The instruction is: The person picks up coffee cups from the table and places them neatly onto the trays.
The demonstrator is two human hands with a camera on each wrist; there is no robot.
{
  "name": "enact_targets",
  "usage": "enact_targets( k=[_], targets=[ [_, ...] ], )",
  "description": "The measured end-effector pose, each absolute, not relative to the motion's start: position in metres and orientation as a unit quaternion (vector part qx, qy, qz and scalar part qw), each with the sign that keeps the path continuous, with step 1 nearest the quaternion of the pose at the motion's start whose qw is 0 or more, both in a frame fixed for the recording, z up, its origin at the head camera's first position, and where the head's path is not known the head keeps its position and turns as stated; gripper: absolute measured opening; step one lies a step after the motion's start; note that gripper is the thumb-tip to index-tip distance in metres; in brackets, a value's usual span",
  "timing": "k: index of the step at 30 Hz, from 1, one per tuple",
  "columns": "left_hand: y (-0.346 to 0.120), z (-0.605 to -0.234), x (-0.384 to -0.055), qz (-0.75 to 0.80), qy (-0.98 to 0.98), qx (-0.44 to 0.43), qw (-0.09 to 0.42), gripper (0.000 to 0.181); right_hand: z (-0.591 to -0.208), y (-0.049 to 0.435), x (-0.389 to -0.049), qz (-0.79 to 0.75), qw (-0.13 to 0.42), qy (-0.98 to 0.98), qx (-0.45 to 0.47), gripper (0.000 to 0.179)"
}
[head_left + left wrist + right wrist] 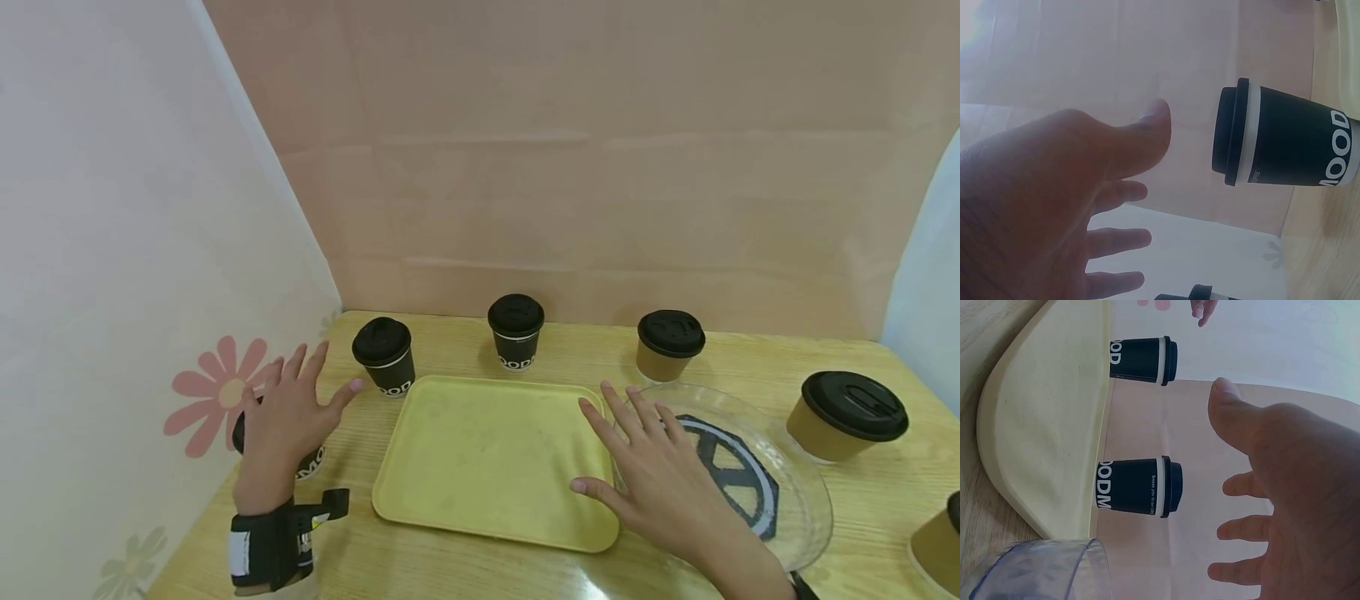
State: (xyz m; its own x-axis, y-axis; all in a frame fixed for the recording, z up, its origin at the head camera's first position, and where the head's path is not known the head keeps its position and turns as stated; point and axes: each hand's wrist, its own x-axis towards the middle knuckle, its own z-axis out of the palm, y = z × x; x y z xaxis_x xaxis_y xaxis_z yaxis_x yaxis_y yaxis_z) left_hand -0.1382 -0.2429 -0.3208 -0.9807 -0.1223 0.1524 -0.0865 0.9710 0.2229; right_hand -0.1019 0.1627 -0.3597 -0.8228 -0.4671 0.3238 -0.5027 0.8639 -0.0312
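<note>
My left hand (288,425) is raised with its fingers spread, holding nothing. Partly hidden behind it is a black lidded paper cup (311,463); another black cup (392,373) stands just beyond its thumb and appears large in the left wrist view (1297,137). A third black cup (517,348) is at the back. My right hand (663,479), fingers also spread, hovers over the right edge of a yellow tray (487,458) and a clear round plate (813,508). Between its fingers there is nothing.
Brown paper cups with black lids stand behind the plate (662,364), right of it (828,432), and at the right edge of view (937,546). A dark round emblem (761,475) shows on or through the plate. Walls bound the wooden table (337,550) at back and left.
</note>
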Motion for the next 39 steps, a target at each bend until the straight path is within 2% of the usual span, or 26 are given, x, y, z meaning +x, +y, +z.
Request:
enact_targets(
  k=[18,39],
  targets=[
    [-0.253,-0.320,-0.137,-0.124,-0.988,0.073,0.062,0.083,-0.362,0.154,-0.098,0.069,0.114,-0.960,0.248,0.081],
    [-0.261,-0.322,-0.133,-0.124,-0.987,0.079,0.070,0.083,-0.369,0.147,-0.098,0.059,0.138,-0.953,0.263,0.081]
  ],
)
